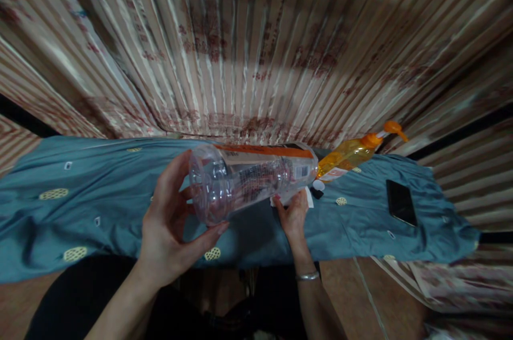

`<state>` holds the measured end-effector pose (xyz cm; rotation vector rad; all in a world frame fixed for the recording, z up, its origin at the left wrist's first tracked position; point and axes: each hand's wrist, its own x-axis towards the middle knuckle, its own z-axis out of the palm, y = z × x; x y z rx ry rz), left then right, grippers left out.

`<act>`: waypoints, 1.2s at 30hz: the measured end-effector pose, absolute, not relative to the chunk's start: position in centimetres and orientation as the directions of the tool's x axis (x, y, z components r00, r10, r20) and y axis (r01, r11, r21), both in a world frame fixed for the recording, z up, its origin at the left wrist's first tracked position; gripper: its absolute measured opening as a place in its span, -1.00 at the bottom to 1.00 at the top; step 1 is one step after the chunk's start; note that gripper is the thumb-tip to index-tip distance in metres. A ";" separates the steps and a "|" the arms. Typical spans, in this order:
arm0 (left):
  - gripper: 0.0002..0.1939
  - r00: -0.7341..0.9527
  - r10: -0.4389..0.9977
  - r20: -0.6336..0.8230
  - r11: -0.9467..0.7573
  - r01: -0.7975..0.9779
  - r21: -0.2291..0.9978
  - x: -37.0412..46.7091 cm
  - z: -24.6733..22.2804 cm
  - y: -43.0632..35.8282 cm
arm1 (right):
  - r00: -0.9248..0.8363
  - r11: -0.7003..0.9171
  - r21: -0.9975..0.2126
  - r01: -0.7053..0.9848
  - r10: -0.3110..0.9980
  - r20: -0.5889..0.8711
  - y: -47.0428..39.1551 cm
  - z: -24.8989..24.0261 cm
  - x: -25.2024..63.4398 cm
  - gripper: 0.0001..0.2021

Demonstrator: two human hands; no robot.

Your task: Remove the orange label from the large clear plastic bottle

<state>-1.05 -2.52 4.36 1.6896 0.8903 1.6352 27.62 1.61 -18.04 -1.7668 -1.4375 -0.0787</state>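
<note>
A large clear plastic container (256, 177) with an orange and white label lies tilted sideways above the cloth-covered table. My left hand (172, 217) grips its wide end at the left, thumb below and fingers behind. My right hand (292, 211) is under the container's right part, its fingers closed on a white tissue or cloth (309, 198). To the right of the container's far end stands a bottle of yellow liquid (347, 155) with an orange pump top. A small white and black item (318, 188) sits just below that bottle.
Blue-green cloth with yellow patterns (360, 233) covers the narrow table. A black phone (401, 202) lies at the right. Pleated patterned curtains (248, 51) hang close behind and at both sides.
</note>
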 end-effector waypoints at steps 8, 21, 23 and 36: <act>0.03 0.014 0.822 0.569 -0.569 0.056 0.821 -1.0 4.5 -2.7 | 0.342 0.010 -0.583 0.813 0.802 0.490 1.5 -18.2 27.7 -0.38; 0.04 0.018 0.837 0.547 -0.547 0.065 0.834 -1.0 5.0 -2.7 | 0.369 -0.010 -0.605 0.796 0.801 0.472 1.6 -18.7 27.7 -0.30; 0.02 0.022 0.834 0.552 -0.552 0.056 0.832 -0.9 4.9 -2.7 | 0.362 -0.007 -0.605 0.796 0.806 0.468 1.6 -18.8 27.8 -0.30; 0.00 -0.002 0.837 0.548 -0.546 0.074 0.834 -0.8 5.0 -2.8 | 0.362 -0.003 -0.595 0.804 0.796 0.485 1.6 -18.5 27.8 -0.33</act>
